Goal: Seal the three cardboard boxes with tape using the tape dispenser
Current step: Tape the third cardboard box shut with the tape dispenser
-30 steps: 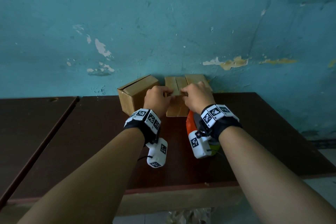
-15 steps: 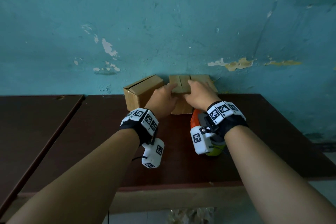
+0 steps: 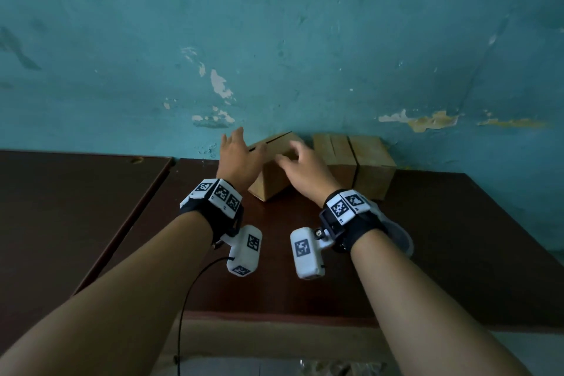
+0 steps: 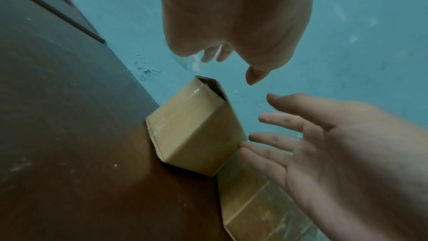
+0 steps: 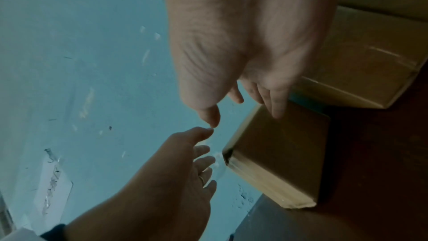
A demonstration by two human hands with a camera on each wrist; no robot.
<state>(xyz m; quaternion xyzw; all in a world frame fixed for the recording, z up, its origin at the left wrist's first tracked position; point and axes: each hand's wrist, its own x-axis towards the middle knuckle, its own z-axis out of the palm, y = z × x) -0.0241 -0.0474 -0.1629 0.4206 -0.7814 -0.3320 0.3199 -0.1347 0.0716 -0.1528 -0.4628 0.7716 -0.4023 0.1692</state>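
Observation:
Three small cardboard boxes stand in a row against the wall. The left box (image 3: 274, 175) (image 4: 192, 131) (image 5: 282, 149) is turned at an angle, with a dark slit between its top flaps. The middle box (image 3: 334, 152) and the right box (image 3: 372, 168) stand side by side. My left hand (image 3: 247, 143) (image 4: 231, 58) hovers over the left box's far left corner, fingers spread. My right hand (image 3: 293, 159) (image 5: 243, 109) reaches over its right edge, fingers straight; whether they touch it I cannot tell. The tape dispenser (image 3: 399, 238) is mostly hidden behind my right wrist.
The boxes sit on a dark brown table (image 3: 305, 284) that butts against a peeling teal wall (image 3: 305, 40). A second dark table (image 3: 76, 207) adjoins on the left with a narrow gap. A black cable (image 3: 189, 299) hangs from my left wrist.
Both hands left the middle box and moved left to the angled left box, opening their fingers on the way. The view has swung so the boxes sit more to the right.

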